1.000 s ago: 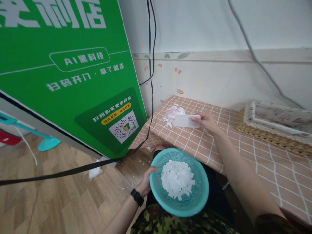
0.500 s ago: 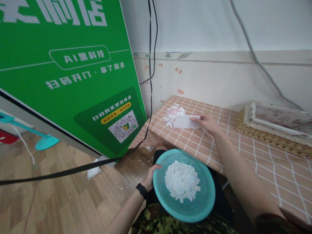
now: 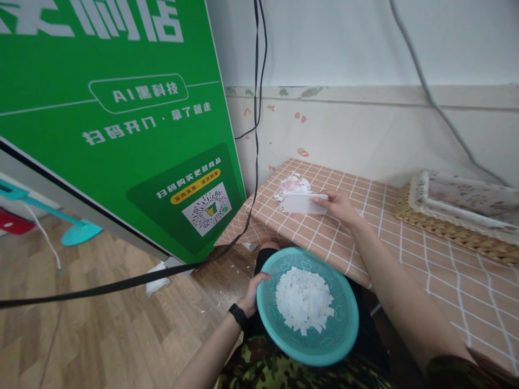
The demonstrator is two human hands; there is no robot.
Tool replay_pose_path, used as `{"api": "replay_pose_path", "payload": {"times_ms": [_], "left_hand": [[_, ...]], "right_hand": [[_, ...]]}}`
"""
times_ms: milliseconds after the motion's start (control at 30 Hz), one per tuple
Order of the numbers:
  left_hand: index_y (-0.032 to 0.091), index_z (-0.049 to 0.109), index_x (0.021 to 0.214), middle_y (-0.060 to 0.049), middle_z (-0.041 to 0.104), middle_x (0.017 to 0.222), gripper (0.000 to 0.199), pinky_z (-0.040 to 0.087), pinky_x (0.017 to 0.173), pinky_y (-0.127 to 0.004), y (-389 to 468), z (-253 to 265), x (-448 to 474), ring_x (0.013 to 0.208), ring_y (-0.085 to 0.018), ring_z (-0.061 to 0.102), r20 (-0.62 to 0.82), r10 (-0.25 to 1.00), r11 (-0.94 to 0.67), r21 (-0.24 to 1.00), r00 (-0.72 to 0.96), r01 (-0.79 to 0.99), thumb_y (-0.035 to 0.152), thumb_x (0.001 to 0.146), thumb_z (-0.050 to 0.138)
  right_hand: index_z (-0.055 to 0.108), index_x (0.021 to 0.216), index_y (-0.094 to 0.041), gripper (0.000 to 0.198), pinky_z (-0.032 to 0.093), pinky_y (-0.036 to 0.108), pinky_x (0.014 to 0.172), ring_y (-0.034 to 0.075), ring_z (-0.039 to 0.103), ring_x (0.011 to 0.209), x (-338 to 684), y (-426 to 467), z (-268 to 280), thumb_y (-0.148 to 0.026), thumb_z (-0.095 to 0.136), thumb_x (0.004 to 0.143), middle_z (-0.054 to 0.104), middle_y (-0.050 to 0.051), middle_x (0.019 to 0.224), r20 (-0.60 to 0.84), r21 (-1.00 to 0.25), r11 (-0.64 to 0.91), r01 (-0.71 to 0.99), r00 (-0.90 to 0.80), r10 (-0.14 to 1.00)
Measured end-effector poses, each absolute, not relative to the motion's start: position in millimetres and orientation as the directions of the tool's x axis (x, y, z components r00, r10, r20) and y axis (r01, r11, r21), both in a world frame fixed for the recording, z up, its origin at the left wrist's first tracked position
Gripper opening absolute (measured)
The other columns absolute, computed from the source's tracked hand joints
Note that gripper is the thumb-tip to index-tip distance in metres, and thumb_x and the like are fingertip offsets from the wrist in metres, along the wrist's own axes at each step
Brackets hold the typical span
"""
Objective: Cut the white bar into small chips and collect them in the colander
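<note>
My left hand [image 3: 255, 292] grips the left rim of a teal plastic colander [image 3: 344, 324], which rests tilted on my lap. Inside the colander lies a heap of white paper scraps [image 3: 304, 300]. A flat white card [image 3: 300, 204] is pinched at its right end by my right hand [image 3: 336, 205], over the table. Just behind the card is a pile of white and pinkish paper bits [image 3: 292, 183], partly hidden by it. The card's lower edge is near the tablecloth; whether it touches, I cannot tell.
The table has a brown checked cloth [image 3: 389, 232]. A wicker basket with a fabric lining [image 3: 450, 229] stands at its right. A green cabinet [image 3: 121, 178] rises on the left, with a black cable [image 3: 162, 275] crossing before it. Paper scraps lie on the wooden floor [image 3: 194, 335].
My right hand has moved the card slightly left, nearer to the pile of paper bits, and the card covers more of them. The colander stays in my left hand. The view has shifted slightly.
</note>
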State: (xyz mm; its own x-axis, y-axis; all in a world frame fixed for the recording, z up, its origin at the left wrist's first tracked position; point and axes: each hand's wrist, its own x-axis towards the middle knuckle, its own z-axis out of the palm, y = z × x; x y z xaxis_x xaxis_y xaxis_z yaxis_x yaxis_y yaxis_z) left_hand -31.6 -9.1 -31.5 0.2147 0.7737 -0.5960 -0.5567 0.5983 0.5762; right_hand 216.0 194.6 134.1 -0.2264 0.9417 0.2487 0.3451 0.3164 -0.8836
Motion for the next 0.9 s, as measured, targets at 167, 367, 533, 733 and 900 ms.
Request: {"api": "replay_pose_path", "payload": {"times_ms": [167,367,533,733,900], "left_hand": [[0.009,0.067,0.077,-0.008,0.068,0.068,0.03,0.043,0.059,-0.029,-8,-30,-31,0.056,-0.017,0.057,-0.592,0.774,0.6,0.576,0.222,-0.555,0.036,0.07,0.057],[0.01,0.067,0.08,-0.009,0.069,0.072,0.031,0.044,0.063,-0.032,-8,-27,-31,0.061,-0.019,0.059,-0.576,0.789,0.583,0.596,0.212,-0.551,0.037,0.069,0.058],[0.01,0.066,0.079,-0.008,0.068,0.07,0.03,0.044,0.063,-0.032,-7,-27,-31,0.059,-0.02,0.058,-0.597,0.778,0.592,0.592,0.197,-0.547,0.037,0.067,0.06],[0.011,0.065,0.074,-0.005,0.067,0.065,0.025,0.042,0.061,-0.03,-6,-28,-31,0.056,-0.017,0.056,-0.58,0.794,0.571,0.613,0.18,-0.546,0.035,0.069,0.059],[0.011,0.066,0.074,-0.005,0.067,0.066,0.024,0.043,0.064,-0.029,-6,-31,-33,0.059,-0.017,0.057,-0.569,0.804,0.556,0.617,0.171,-0.557,0.034,0.07,0.06]], "right_hand": [[0.066,0.076,-0.013,0.041,0.032,0.023,0.046,0.01,0.045,0.052,221,195,134,-0.053,0.064,0.067,0.057,0.002,0.061,0.21,-0.88,0.304,0.364,-0.275,0.938],[0.069,0.078,-0.014,0.039,0.039,0.026,0.051,0.014,0.053,0.057,227,191,144,-0.05,0.067,0.065,0.064,0.004,0.068,0.242,-0.91,0.296,0.29,-0.209,0.948],[0.072,0.09,-0.02,0.031,0.047,0.031,0.058,0.021,0.063,0.066,193,134,156,-0.044,0.058,0.077,0.07,0.007,0.079,0.405,-0.756,0.432,0.491,-0.168,0.899],[0.057,0.12,-0.025,0.04,0.05,0.035,0.082,0.021,0.062,0.098,150,69,121,-0.015,0.041,0.086,0.064,0.005,0.112,0.548,-0.328,0.728,0.602,-0.506,0.666],[0.052,0.126,-0.02,0.046,0.05,0.038,0.084,0.023,0.059,0.104,144,65,96,-0.01,0.042,0.083,0.061,0.01,0.117,0.566,-0.144,0.723,0.676,-0.543,0.62]]}}
